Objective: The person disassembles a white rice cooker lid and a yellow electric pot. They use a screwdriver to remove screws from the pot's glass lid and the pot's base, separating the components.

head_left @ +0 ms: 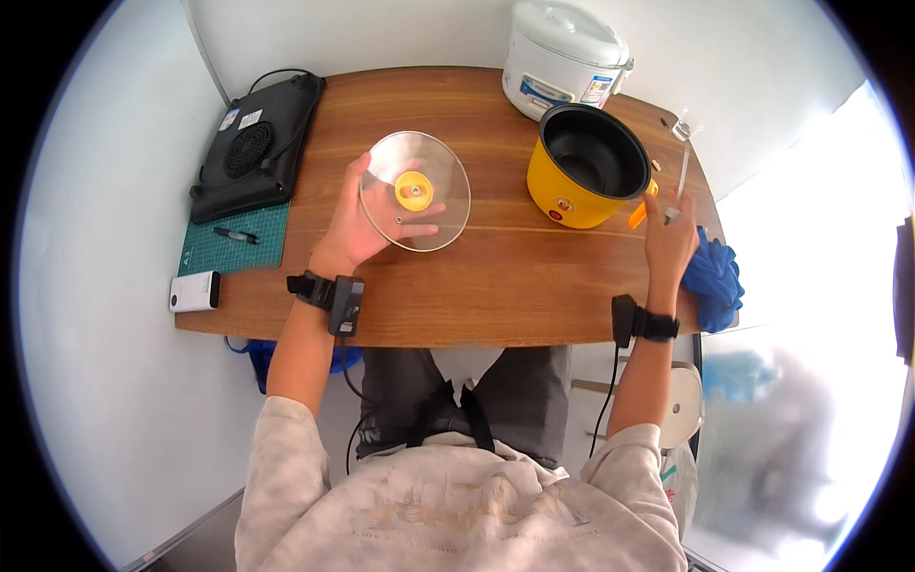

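Note:
My left hand [355, 221] holds a round glass lid [440, 164] above the table. Its fingers show through the glass, around the lid's yellow knob [414, 192]. Close to the right side of a yellow electric cooking pot [560, 189] is my right hand [670, 234], its fingers closed. A bright orange piece [638, 215] sticks out by those fingers, next to the pot's small side handle; the grip hides most of it and I cannot tell its kind. The pot stands upright and lidless, its black inside showing. A thin pale strip [684, 172] rises beyond the right fingers.
Behind the pot stands a white rice cooker [562, 59]. A black fan-bottomed appliance [255, 143] lies at the left on a green cutting mat [212, 244], with a pen [236, 235] and white power bank [195, 292] nearby. Blue cloth [713, 279] lies at the right edge.

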The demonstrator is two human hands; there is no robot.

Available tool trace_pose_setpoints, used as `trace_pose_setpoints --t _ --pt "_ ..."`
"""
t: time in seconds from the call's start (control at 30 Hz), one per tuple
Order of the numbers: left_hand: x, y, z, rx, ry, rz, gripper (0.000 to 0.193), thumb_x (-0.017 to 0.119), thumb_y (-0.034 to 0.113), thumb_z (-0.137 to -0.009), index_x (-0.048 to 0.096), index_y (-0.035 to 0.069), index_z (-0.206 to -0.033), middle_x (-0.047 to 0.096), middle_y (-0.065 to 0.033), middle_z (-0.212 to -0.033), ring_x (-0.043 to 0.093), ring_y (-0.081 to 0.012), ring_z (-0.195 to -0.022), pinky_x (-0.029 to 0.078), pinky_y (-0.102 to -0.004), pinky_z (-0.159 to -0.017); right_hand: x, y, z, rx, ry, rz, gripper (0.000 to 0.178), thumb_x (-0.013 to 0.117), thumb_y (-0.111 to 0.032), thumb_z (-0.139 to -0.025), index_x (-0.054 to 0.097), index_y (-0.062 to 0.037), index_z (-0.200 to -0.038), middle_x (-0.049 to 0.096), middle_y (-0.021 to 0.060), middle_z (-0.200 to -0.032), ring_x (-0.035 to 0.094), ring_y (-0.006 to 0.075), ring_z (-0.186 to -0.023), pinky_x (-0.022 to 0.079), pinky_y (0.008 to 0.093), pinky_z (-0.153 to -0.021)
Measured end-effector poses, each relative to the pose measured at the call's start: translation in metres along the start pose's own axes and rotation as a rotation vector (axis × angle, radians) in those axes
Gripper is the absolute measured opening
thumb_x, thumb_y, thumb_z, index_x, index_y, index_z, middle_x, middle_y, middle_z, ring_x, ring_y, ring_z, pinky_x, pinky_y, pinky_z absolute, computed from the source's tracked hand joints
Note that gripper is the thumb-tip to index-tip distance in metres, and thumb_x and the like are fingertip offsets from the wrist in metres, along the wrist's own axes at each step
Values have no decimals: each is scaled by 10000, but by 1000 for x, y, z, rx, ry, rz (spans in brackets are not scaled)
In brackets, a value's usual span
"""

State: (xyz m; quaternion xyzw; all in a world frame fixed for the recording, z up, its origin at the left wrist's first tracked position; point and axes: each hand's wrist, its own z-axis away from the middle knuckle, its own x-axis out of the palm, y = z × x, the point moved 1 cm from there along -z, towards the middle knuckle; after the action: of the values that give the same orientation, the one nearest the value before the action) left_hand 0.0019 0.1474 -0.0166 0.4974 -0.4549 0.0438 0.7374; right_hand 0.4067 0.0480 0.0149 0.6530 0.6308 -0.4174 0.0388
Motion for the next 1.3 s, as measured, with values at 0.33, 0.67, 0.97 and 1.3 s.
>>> trace_pose_setpoints --t 0.33,0.67,0.97,1.3 --pt "-14 8 -50 -78 -79 -75 915 425 716 -939 309 26 -1528 450 -186 -1476 508 -517 -1271 490 -612 -984 24 -126 27 -111 -873 -699 326 571 -23 -864 493 -3 -1181 568 151 -1017 566 251 -901 472 349 -836" --pt "-31 -7 -49 -97 -53 -79 944 314 764 -936 328 39 -1540 541 -170 -1384 565 -384 -1259 485 -497 -1031 71 -125 25 58 -1018 -681 214 678 -111 -906 661 0 -1087 725 132 -1055 700 204 -883 528 322 -777" --pt "-34 -6 -52 -47 -57 -85 891 313 712 -960 345 26 -1528 575 -168 -1314 578 -320 -1232 481 -482 -1035 59 -128 39 -335 -642 -521 152 720 -43 -810 697 -22 -958 678 106 -936 675 266 -827 529 323 -748" --pt "-36 -7 -51 -11 -27 -61 820 406 658 -971 333 69 -1537 452 -115 -1524 590 -413 -1206 500 -561 -999 55 -129 42 -432 -584 -603 166 757 23 -775 748 -30 -932 672 76 -945 653 223 -781 523 291 -702"
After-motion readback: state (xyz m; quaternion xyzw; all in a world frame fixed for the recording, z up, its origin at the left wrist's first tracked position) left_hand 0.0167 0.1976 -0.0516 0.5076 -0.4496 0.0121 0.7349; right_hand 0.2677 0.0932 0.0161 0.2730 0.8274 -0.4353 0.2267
